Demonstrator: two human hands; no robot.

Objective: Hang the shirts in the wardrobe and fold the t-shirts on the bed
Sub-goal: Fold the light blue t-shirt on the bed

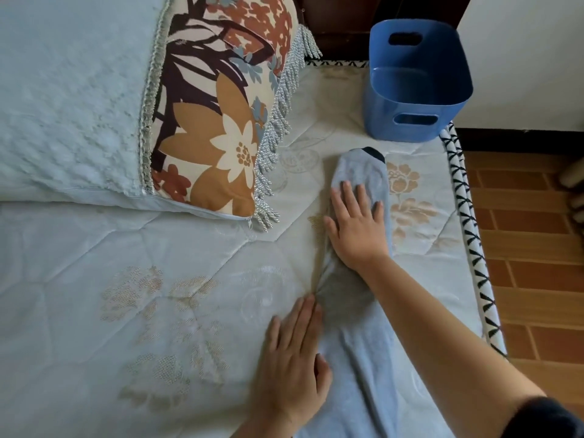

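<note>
Mid-fold, the open left hand [290,358] and right hand [357,226] press flat along the pale blue cotton t-shirt [357,343], a narrow strip on the bed [158,279] near the blue plastic tub [379,115]; next, probably, folding it end to end.

Left hand [292,358], right hand [355,227] flat, palms down

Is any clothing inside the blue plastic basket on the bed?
No, the blue plastic basket shows only its bare inner walls and floor.
</note>
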